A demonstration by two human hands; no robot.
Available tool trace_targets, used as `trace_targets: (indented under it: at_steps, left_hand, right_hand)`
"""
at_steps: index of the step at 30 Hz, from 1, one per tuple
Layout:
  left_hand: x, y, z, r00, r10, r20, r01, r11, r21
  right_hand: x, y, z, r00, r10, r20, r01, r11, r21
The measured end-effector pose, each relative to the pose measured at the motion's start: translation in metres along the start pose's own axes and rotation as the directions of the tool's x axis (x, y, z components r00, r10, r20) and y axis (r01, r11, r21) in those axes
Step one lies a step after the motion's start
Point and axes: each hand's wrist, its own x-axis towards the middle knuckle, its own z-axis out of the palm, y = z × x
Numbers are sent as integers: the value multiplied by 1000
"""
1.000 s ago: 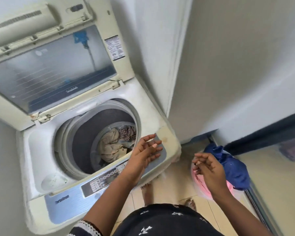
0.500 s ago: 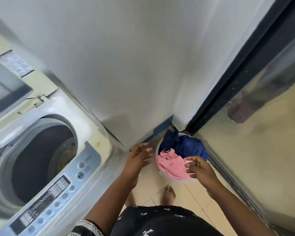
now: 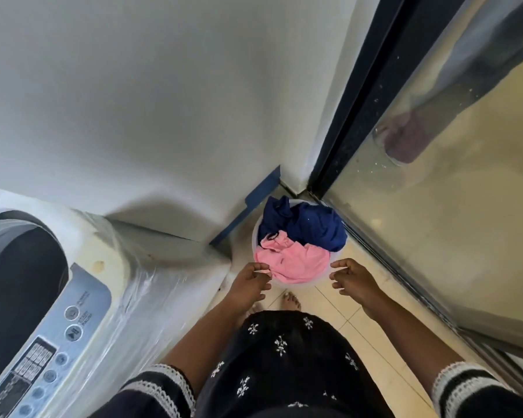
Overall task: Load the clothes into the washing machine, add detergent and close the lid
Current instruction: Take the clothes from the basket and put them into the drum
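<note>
A pale round basin (image 3: 323,277) sits on the floor in the corner. It holds a pink garment (image 3: 296,260) at the front and a dark blue garment (image 3: 311,227) behind. My left hand (image 3: 249,282) hovers at the basin's left front edge, fingers curled and apart, just short of the pink cloth. My right hand (image 3: 352,280) hangs at the right front edge, fingers apart, holding nothing. The washing machine (image 3: 103,297) stands at the left, its tub opening (image 3: 18,282) dark and its contents hidden from here.
The machine's control panel (image 3: 52,342) faces me at the lower left. A white wall (image 3: 163,101) rises behind the basin. A glass sliding door (image 3: 435,206) with a dark frame runs along the right. My bare feet (image 3: 290,300) stand on beige tiles near the basin.
My view swung right from the open tub down to the basin. Both hands moved away from the machine and dropped to the basin's front rim.
</note>
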Motion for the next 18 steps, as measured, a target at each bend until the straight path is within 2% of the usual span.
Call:
trace_targets:
  at_steps: [7, 11, 13, 18]
  left_hand:
    - [47, -6, 3, 1000, 7, 18, -10, 980, 199]
    - [83, -20, -6, 999, -35, 32, 26, 966, 257]
    - [102, -32, -12, 999, -27, 42, 11, 940, 340]
    - [158, -58, -32, 1000, 17, -6, -13, 894, 448]
  right_hand:
    - [62, 10, 41, 994, 64, 91, -48, 986, -161]
    - [118, 12, 69, 992, 88, 92, -60, 959, -276]
    - [148, 15, 84, 993, 89, 77, -59, 943, -327]
    - [215, 27, 127, 984, -37, 175, 125, 842, -525]
